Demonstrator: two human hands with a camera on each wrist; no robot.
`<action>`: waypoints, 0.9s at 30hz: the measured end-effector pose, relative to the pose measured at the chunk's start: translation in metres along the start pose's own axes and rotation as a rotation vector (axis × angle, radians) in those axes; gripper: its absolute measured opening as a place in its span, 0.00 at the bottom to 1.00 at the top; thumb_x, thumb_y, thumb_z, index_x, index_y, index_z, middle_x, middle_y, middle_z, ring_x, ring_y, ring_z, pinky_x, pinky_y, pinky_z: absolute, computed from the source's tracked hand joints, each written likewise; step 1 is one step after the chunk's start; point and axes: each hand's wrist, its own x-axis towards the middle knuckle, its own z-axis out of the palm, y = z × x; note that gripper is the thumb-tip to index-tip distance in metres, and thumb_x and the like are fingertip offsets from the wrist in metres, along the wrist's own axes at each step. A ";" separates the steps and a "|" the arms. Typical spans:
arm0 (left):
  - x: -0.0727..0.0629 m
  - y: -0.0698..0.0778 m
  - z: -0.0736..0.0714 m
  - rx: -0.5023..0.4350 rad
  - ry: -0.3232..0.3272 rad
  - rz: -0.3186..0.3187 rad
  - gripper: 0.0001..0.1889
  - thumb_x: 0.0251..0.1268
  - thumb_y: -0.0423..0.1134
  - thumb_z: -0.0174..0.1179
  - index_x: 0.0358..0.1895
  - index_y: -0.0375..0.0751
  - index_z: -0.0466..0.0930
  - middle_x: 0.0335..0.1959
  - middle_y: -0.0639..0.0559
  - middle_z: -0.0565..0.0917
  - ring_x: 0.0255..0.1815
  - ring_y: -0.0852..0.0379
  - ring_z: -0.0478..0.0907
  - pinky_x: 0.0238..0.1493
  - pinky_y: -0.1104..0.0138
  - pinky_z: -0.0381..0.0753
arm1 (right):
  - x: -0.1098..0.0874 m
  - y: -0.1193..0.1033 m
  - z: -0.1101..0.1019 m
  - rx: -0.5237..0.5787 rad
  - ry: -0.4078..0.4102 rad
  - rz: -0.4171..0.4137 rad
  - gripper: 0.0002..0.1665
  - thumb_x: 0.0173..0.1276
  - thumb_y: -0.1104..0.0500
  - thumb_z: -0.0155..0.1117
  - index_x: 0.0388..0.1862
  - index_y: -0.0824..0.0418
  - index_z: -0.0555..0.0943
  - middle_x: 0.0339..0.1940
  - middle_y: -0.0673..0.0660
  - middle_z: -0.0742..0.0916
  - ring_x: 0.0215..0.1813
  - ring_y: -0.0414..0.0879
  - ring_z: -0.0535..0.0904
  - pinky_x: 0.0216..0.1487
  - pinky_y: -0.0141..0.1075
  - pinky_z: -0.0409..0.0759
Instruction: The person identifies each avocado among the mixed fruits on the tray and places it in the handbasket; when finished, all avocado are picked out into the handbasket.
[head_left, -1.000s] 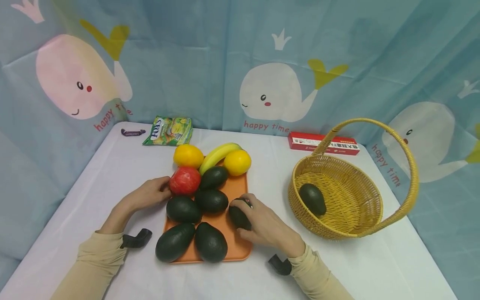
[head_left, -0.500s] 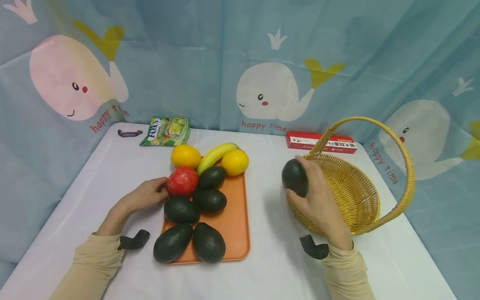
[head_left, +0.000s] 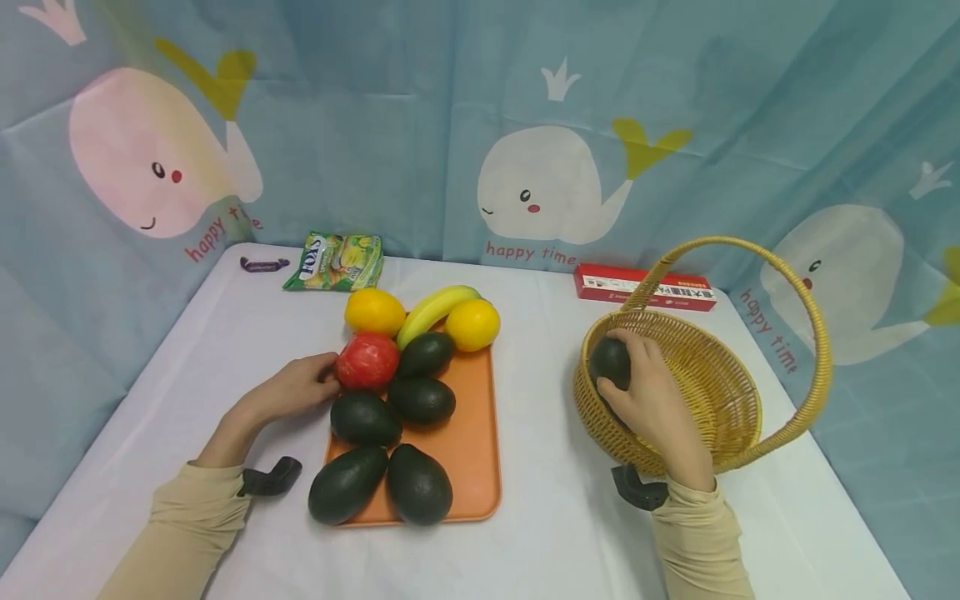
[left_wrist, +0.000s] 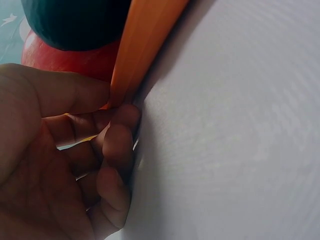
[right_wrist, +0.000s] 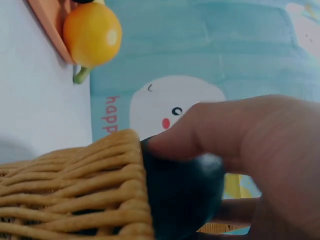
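Observation:
My right hand (head_left: 656,400) grips a dark green avocado (head_left: 609,363) just inside the left rim of the yellow wicker basket (head_left: 738,367). In the right wrist view, the thumb lies over that avocado (right_wrist: 182,192), beside the woven wall. At the left, my left hand (head_left: 296,387) pinches the edge of the orange tray (head_left: 474,450); its thumb and fingertips meet at the tray's rim (left_wrist: 131,65) in the left wrist view. A red pomegranate-like fruit (head_left: 367,360) sits right by that hand. Several avocados (head_left: 418,485) lie on the tray.
Two yellow-orange fruits (head_left: 472,325) and a banana (head_left: 435,312) lie at the tray's far end. Behind are a green FOX'S candy bag (head_left: 341,262), a purple wrapped candy (head_left: 264,265) and a red box (head_left: 682,293). The basket's tall handle (head_left: 813,333) arches up on the right.
My right hand has taken an avocado from the tray's right side, carried it rightward and lowered it into the basket. My left hand stays at the tray's edge.

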 end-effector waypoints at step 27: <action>0.000 -0.002 0.000 -0.004 -0.003 -0.005 0.05 0.65 0.36 0.52 0.39 0.39 0.73 0.27 0.51 0.74 0.32 0.55 0.70 0.34 0.64 0.68 | 0.002 0.016 0.003 -0.198 -0.168 0.022 0.37 0.56 0.58 0.70 0.64 0.65 0.70 0.54 0.69 0.82 0.52 0.64 0.80 0.49 0.58 0.78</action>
